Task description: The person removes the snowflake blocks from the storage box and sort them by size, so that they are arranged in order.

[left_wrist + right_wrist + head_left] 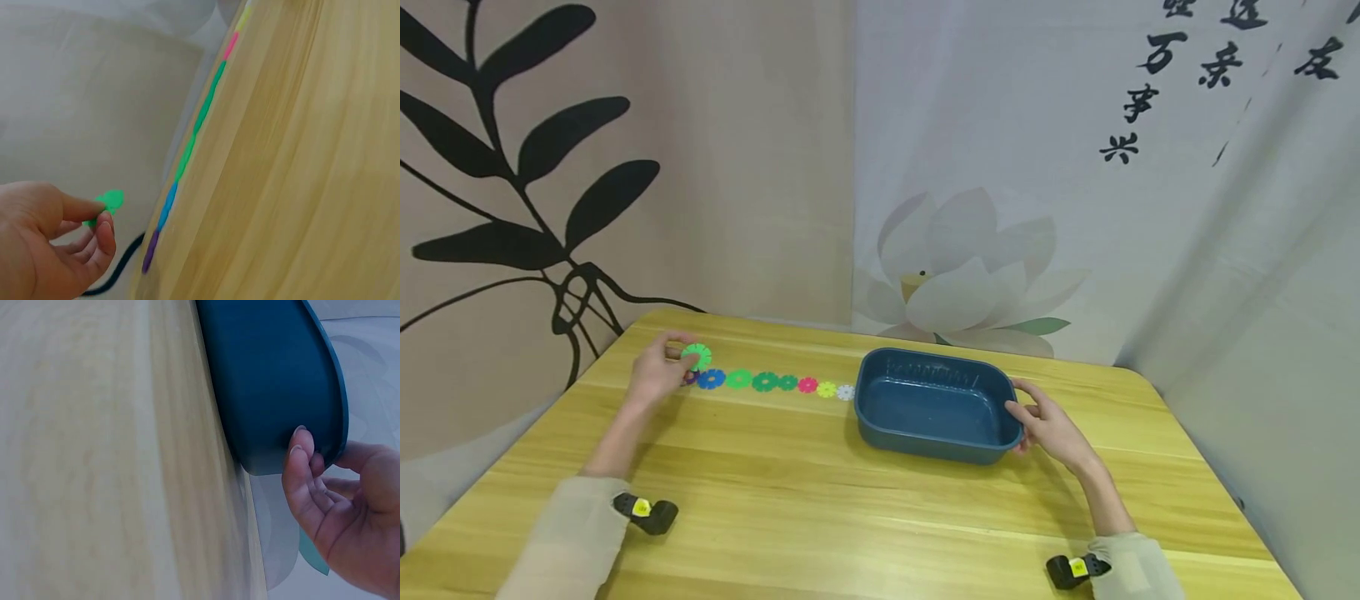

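My left hand (657,372) pinches a light green notched plastic disc (700,357) between thumb and fingers, above the left end of a row of discs. That row runs along the wood: a purple disc (150,251) partly behind the hand, then a blue disc (711,379), several green discs (765,382), a pink disc (807,385), a yellow disc (826,389) and a white disc (846,392) beside the bin. With thumb over the rim and fingers against the outer wall, my right hand (1057,427) holds the right end of a dark blue rectangular bin (936,450).
The wooden table (820,517) extends around the bin and the discs. Behind its far edge hangs a curtain (760,167) printed with dark leaves, a lotus and black characters. A black wrist camera (647,512) sits on the left sleeve, another wrist camera (1075,570) on the right.
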Demonstrator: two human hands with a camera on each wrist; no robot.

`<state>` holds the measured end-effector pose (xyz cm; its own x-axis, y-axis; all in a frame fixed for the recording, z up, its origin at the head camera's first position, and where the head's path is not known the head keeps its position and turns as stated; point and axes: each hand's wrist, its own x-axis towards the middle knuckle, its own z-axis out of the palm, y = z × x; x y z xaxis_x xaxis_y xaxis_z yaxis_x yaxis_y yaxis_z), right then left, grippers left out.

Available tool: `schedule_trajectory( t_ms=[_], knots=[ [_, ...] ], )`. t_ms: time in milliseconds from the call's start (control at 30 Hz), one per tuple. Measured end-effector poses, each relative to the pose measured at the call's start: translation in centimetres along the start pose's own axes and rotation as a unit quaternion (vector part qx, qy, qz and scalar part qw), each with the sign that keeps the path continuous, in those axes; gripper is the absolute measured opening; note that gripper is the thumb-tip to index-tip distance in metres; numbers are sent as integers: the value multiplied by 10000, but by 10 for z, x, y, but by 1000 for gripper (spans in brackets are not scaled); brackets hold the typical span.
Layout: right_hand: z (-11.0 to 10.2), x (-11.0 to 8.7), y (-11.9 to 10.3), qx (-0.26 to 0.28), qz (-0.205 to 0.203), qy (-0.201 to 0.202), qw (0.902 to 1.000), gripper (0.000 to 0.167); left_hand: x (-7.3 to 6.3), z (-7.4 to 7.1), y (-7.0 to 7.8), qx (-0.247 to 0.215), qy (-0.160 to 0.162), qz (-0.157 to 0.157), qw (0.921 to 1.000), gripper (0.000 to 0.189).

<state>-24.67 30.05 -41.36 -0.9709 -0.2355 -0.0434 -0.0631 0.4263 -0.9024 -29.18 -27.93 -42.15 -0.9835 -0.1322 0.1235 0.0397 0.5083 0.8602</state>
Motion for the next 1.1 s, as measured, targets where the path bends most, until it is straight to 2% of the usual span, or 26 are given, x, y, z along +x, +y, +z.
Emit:
schedule_trajectory(
  t_ms=[233,367,533,767,967,1100],
  knots=[
    [1,0,1,57,-33,-20,10000,63,2,-23,-23,331,499,-370,9975,37],
    [1,0,1,61,-46,-34,10000,62,2,-31,-35,379,624,-553,9958,36],
    [0,0,1,37,-61,-55,10000,62,4,-36,-44,320,594,-634,9957,36],
    [0,0,1,65,-36,-53,10000,63,12,-38,-49,737,481,-568,9945,39],
    [0,1,1,60,-78,-93,9999,60,15,-40,-47,827,370,-938,9915,37],
    [0,0,1,39,-86,-92,9999,61,13,-41,-47,1034,277,-1006,9892,39]
  ],
)
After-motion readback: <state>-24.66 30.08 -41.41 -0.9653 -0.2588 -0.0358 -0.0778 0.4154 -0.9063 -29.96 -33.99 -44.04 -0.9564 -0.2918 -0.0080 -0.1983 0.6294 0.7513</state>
